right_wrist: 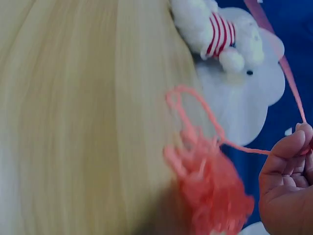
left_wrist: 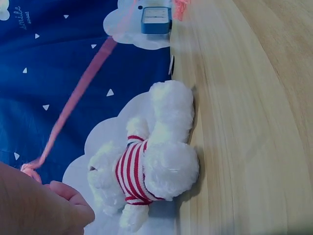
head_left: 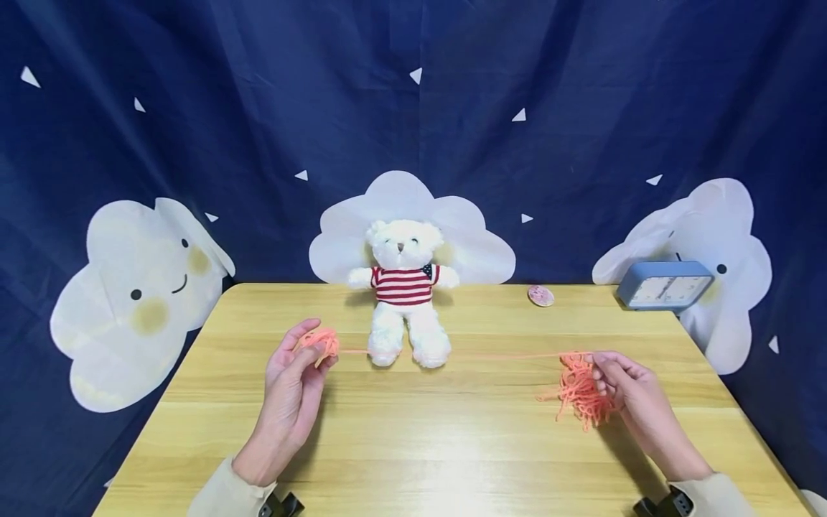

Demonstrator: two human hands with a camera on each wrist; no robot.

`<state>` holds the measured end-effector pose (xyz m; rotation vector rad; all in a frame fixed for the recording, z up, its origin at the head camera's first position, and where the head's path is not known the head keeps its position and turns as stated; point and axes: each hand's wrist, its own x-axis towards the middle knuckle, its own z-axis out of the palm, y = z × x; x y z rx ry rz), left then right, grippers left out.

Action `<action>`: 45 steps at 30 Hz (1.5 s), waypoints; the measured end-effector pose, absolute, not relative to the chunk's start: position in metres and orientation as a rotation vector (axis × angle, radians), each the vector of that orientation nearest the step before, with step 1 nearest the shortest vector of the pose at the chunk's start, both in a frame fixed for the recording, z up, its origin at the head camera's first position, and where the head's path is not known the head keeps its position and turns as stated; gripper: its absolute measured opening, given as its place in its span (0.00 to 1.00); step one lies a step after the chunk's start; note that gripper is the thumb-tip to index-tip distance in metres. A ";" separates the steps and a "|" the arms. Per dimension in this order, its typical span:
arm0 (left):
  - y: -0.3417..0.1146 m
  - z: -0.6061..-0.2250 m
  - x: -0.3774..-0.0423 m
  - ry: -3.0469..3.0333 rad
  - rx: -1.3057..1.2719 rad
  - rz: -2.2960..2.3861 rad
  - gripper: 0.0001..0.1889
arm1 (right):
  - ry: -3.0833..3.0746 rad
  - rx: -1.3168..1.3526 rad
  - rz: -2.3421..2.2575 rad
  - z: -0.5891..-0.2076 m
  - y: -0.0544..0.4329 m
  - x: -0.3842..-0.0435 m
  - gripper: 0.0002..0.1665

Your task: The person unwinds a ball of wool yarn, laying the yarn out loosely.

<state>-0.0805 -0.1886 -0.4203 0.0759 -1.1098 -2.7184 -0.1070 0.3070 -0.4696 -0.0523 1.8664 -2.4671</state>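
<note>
My left hand (head_left: 292, 391) pinches a small coil of coral-pink yarn (head_left: 328, 339) between thumb and fingers, left of the teddy bear. From that coil a single strand (head_left: 510, 356) runs across to the right, passing over the bear's feet in the head view. At its other end my right hand (head_left: 636, 398) pinches the strand between thumb and forefinger. Close beside the right fingers is a tangled bundle of the same yarn (head_left: 577, 391), with a loose loop showing in the right wrist view. In the left wrist view the strand (left_wrist: 83, 83) slants upward from the left hand.
A white teddy bear (head_left: 403, 287) in a red-striped sweater sits at the table's back edge. To its right lie a small pink oval object (head_left: 540, 295) and a blue clock (head_left: 665, 285). A dark blue curtain (head_left: 362, 93) with clouds hangs behind the wooden table (head_left: 420, 438).
</note>
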 end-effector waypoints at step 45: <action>-0.175 -0.422 -0.085 -1.190 0.051 -2.716 0.11 | 2.387 0.627 -2.256 -0.457 0.294 -0.108 0.19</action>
